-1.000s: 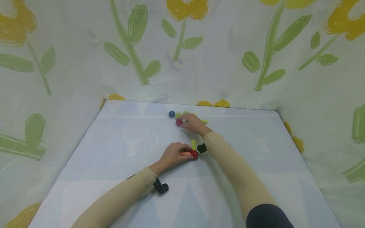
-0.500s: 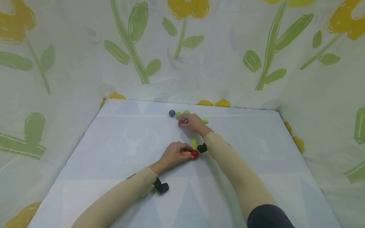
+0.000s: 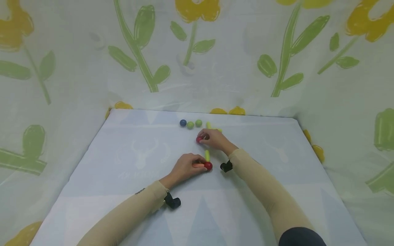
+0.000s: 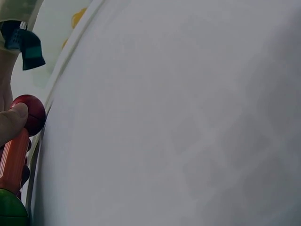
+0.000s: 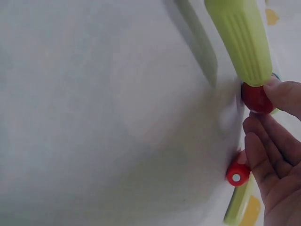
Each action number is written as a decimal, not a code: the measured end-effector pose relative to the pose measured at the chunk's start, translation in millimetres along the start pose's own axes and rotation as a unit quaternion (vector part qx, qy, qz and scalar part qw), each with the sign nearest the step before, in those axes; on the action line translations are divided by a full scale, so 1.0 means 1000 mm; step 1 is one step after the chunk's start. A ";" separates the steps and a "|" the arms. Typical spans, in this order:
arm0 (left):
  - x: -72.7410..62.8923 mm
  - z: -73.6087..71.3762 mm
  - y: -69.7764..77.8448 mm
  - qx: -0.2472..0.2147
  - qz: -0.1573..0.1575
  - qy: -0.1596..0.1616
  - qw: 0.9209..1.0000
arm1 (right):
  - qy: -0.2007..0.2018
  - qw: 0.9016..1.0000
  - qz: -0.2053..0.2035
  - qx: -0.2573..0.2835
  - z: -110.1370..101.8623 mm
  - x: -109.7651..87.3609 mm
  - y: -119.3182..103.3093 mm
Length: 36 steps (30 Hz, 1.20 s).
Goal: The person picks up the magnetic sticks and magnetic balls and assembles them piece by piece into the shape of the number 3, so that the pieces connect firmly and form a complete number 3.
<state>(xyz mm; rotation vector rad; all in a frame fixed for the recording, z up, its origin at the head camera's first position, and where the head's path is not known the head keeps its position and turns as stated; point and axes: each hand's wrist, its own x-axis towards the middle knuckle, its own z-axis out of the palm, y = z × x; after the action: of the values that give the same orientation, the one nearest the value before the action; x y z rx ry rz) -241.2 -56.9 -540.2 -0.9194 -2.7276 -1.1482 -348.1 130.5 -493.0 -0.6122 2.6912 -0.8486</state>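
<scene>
Filling most of my head view, the flowered curtain [image 3: 240,48] stands behind and beside the bench [image 3: 104,171], which is pale blue and white on top. Across it come two beige sleeves [image 3: 132,213], the right one reaching farther, and a black wrist camera [image 3: 173,202] rides at each cuff.

Here's the left grip [image 3: 188,165], near mid-bench: thumb and fingers are pinched snugly round the orange rod [image 3: 198,165]. Farther out, the right grip [image 3: 215,139] has thumb and fingertips on the far red ball [image 3: 199,139], spread only as wide as the ball.

Rods now! The near yellow rod [image 3: 207,155] points away from the person, between the two grips; whether it's joined to anything, I can't tell. Two back yellow rods [image 3: 208,125] lie beyond the right grip, one partly hidden. My right wrist view adds a red piece [image 5: 238,173] with a white-centred end, just beside the fingers.

Smallest last: the near red ball [image 3: 208,166] caps the orange rod's right end, and an end green ball [image 4: 11,209] sits at its other. At the back, I've got a blue ball [image 3: 183,122] and two loose green balls [image 3: 190,125], side by side.
</scene>
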 end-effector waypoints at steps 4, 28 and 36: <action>0.000 0.001 0.000 -0.001 -0.004 0.001 1.000 | -0.001 1.000 -0.001 0.007 0.002 -0.009 0.006; 0.001 0.001 0.001 -0.004 -0.025 -0.012 1.000 | 0.005 0.999 0.003 0.053 0.002 -0.043 0.027; 0.001 0.001 0.002 -0.007 -0.020 -0.005 1.000 | 0.000 0.998 -0.002 0.064 0.003 -0.045 0.028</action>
<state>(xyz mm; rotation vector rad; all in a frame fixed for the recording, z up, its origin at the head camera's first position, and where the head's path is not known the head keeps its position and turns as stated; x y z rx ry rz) -240.2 -55.0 -539.0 -0.8777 -2.7619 -1.1742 -316.7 170.4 -507.2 -0.5879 2.6118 -1.0133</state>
